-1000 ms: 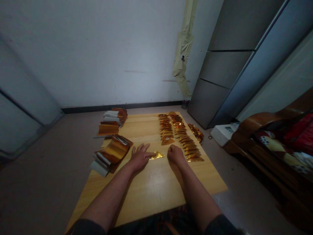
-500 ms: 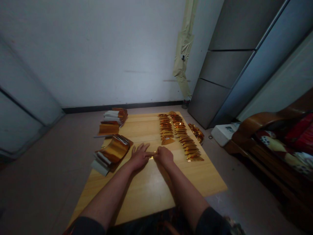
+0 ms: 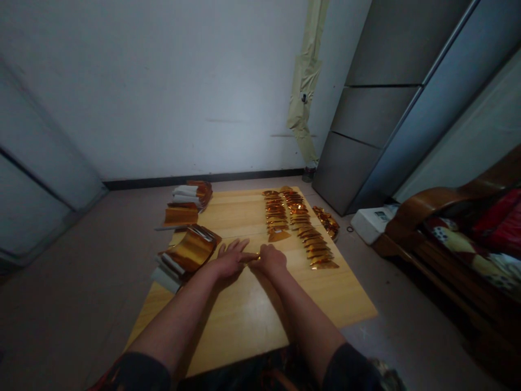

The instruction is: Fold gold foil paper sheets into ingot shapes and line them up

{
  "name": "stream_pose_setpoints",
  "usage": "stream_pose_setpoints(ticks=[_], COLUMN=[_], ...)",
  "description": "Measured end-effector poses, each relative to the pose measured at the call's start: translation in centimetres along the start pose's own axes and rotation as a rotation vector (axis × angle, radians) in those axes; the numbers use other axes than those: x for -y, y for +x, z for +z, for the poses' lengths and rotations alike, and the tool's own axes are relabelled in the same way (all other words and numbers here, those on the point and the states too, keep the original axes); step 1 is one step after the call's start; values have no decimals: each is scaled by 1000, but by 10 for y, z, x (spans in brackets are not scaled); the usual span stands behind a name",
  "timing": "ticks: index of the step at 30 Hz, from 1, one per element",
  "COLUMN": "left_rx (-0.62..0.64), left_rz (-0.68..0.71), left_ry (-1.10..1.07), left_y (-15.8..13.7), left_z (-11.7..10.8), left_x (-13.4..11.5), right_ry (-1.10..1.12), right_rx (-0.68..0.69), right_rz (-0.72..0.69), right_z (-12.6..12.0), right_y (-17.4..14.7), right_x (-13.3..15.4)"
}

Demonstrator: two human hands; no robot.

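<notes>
Both hands meet over a small gold foil paper [image 3: 258, 256] on the wooden table [image 3: 244, 320]. My left hand [image 3: 231, 262] lies low on the wood, fingers spread, with one finger stretched to the right against the paper. My right hand [image 3: 272, 260] is closed, its fingertips pinching the paper and hiding most of it. Left of my left hand is a curved stack of gold foil sheets [image 3: 190, 251] with pale backs. Beyond my right hand, folded gold pieces [image 3: 277, 214] stand in a row, with another row of folded pieces [image 3: 313, 244] further right.
At the far left table corner lie more foil sheets [image 3: 183, 214]. A heap of shiny gold pieces [image 3: 326, 222] sits past the right edge. A grey refrigerator [image 3: 362, 119], a white box [image 3: 370, 224] and a wooden seat [image 3: 411, 217] stand to the right.
My right hand has shifted slightly left, towards my left finger, and covers more of the gold paper. My left hand has barely moved.
</notes>
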State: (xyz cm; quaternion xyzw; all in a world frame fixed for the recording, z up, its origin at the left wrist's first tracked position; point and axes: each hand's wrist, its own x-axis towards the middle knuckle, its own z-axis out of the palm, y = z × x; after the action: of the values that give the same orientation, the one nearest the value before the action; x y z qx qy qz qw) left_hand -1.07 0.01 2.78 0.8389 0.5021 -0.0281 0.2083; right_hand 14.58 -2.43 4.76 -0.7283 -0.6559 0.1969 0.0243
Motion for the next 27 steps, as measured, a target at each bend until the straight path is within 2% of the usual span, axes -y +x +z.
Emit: stream_pose_setpoints(ticks=[4,12,16,20,23,27], left_rx=[30,4,-226,-477,-554,-570], left_rz=[7,11,15,123,182,208], left_ry=[1,-41,-44,-46,-32,-1], left_y=[2,1,-3,-12,-23,-35], left_z=[0,-1,13,32,38,38], left_x=[2,4,8,8,5,3], right_ry=[-20,-21,-45,-90,-98,-107], right_rx=[-34,46,101,132,138,106], right_rz=[10,-2,-36,-42,-37,-26], right_z=[6,-3,-7,-10,-12,-10], right_y=[0,6,13,20,24,27], right_x=[5,-3,-8,-4,4,12])
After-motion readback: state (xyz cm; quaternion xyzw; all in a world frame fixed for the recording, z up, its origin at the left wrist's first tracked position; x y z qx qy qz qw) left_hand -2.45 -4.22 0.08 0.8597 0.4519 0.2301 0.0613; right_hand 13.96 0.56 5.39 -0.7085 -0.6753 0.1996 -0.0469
